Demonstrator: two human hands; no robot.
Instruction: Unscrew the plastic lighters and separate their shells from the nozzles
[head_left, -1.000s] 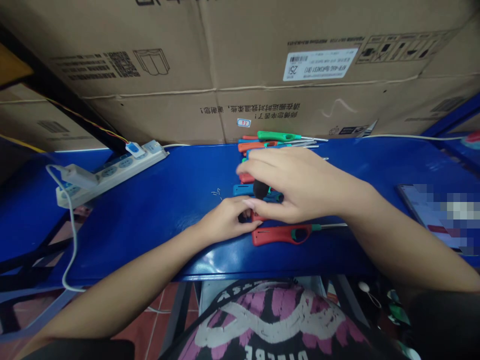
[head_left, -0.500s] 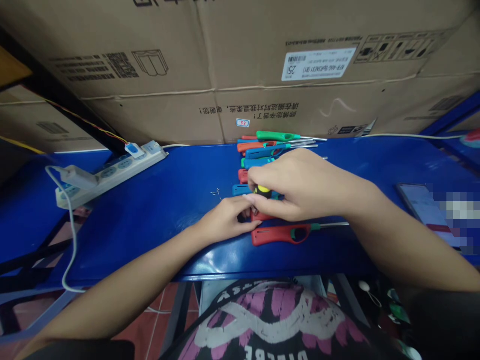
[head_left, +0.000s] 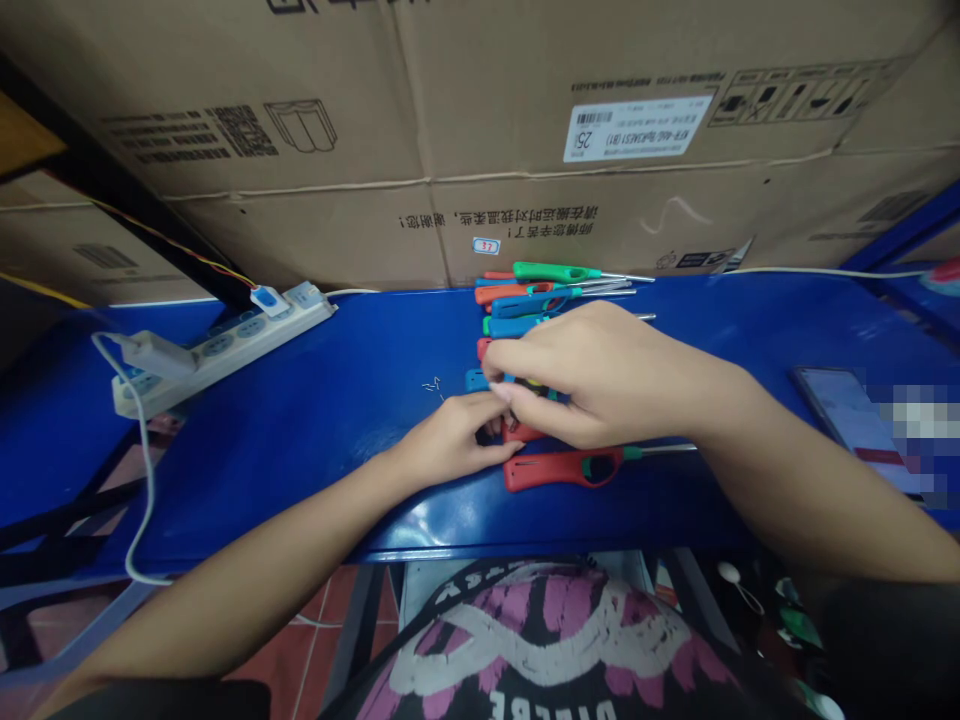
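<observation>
My left hand rests on the blue table, its fingers closed on the handle end of a red long-nosed lighter. Above that lighter, my right hand grips a short screwdriver with a black and yellow handle; the fingers cover most of it, and its tip is hidden. Closer to my body lies another red lighter with a green collar and a metal tube. Just beyond my hands a blue lighter is partly covered. Small metal pieces like screws lie left of it.
Several lighters, including a green one, lie in a row toward the large cardboard box behind the table. A power strip with plugs and a white cable stands at left. A phone-like device lies at right.
My right hand's fingers have shifted and turned around the screwdriver, so its handle top now shows less than half a second ago. My left hand stays in place on the red lighter.
</observation>
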